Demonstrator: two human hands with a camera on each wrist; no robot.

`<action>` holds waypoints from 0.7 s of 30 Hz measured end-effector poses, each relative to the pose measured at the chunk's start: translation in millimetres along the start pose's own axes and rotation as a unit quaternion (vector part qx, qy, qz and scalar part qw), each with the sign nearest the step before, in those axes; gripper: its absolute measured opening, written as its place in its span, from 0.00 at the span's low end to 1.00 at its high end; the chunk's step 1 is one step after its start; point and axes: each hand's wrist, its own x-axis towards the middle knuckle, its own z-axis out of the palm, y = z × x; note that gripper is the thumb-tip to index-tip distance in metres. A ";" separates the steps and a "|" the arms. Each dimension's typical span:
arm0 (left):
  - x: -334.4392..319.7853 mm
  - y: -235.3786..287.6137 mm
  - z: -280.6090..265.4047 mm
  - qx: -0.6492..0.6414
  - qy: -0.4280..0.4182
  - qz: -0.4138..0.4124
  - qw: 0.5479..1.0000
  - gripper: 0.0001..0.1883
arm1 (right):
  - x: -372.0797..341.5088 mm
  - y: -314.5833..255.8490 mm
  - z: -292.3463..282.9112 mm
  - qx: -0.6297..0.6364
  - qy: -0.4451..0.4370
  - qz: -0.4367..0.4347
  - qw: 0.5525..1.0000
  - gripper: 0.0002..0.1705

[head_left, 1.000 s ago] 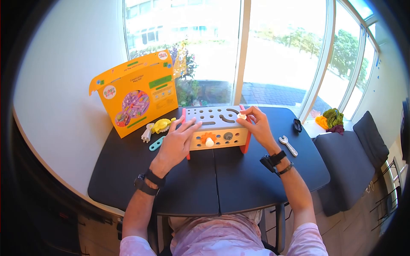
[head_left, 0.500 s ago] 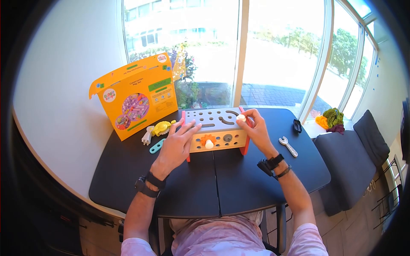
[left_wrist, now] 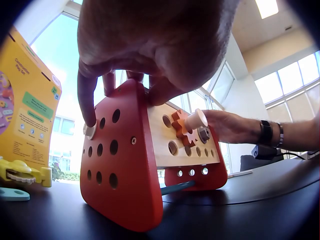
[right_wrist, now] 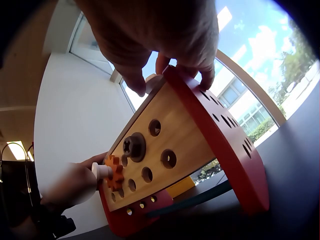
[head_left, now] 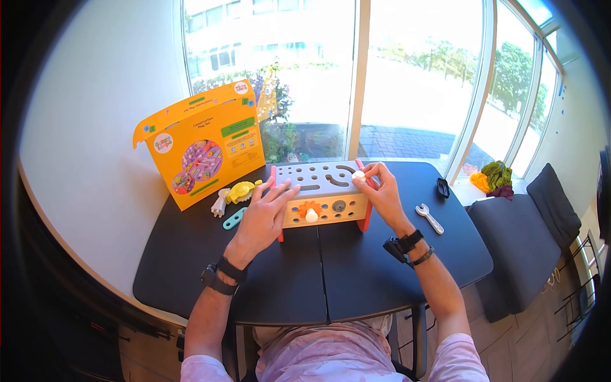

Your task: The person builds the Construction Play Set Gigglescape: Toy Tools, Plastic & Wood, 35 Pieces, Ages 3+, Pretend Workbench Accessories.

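A toy workbench (head_left: 324,216) with a grey holed top, wooden front and red end panels (left_wrist: 117,160) stands on the table. At its top right corner my right hand (head_left: 384,196) pinches a white bolt (head_left: 359,175) between thumb and fingers. My left hand (head_left: 262,213) rests across the bench's left end, fingers spread over the top. One left fingertip reaches down outside the red panel to a small white piece (left_wrist: 90,131). On the wooden front, an orange gear (right_wrist: 115,172) sits behind a white bolt (right_wrist: 101,171), beside a grey bolt (right_wrist: 134,146).
A yellow toy box (head_left: 210,143) stands at the back left. Near it lie a yellow toy (head_left: 242,190), a white piece (head_left: 219,202) and a teal strip (head_left: 233,219). To the right are a grey wrench (head_left: 429,218) and a black object (head_left: 443,187).
My right fingers have shifted slightly around the white bolt at the top corner. The left hand and the bench stay nearly as they were.
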 end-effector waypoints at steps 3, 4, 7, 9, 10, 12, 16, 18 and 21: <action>0.5 -0.6 0.0 0.000 -0.001 0.001 1.000 0.26 | -2.4 -0.6 1.3 0.013 0.010 -0.006 1.000 0.13; 0.8 -0.9 0.0 0.002 -0.001 0.002 1.000 0.26 | -2.8 -0.6 3.5 0.022 0.022 -0.005 1.000 0.13; 1.4 -1.9 -0.1 0.003 0.002 0.006 1.000 0.26 | -1.5 -7.7 1.3 0.000 0.007 0.004 1.000 0.14; 1.0 -1.9 -0.1 0.004 0.003 0.009 1.000 0.26 | -1.1 -8.7 -1.2 -0.014 -0.012 0.006 1.000 0.14; 0.9 -1.8 -0.2 0.005 0.004 0.009 1.000 0.26 | -1.1 -8.0 -1.9 -0.012 -0.017 0.003 1.000 0.14; 0.3 -1.7 0.3 0.004 0.004 0.009 1.000 0.26 | -2.2 -7.6 -2.4 0.003 -0.024 0.012 1.000 0.14; 0.3 -1.1 0.3 -0.001 -0.001 0.001 1.000 0.26 | -3.7 -4.1 -0.6 0.042 -0.008 0.020 0.999 0.12; 0.7 -0.7 0.0 -0.003 -0.001 -0.001 1.000 0.26 | -2.5 -7.5 0.4 0.036 -0.002 0.014 0.999 0.11; 0.5 0.0 -0.5 -0.005 0.000 0.001 1.000 0.26 | -3.1 -12.2 -2.1 0.003 -0.012 0.017 1.000 0.12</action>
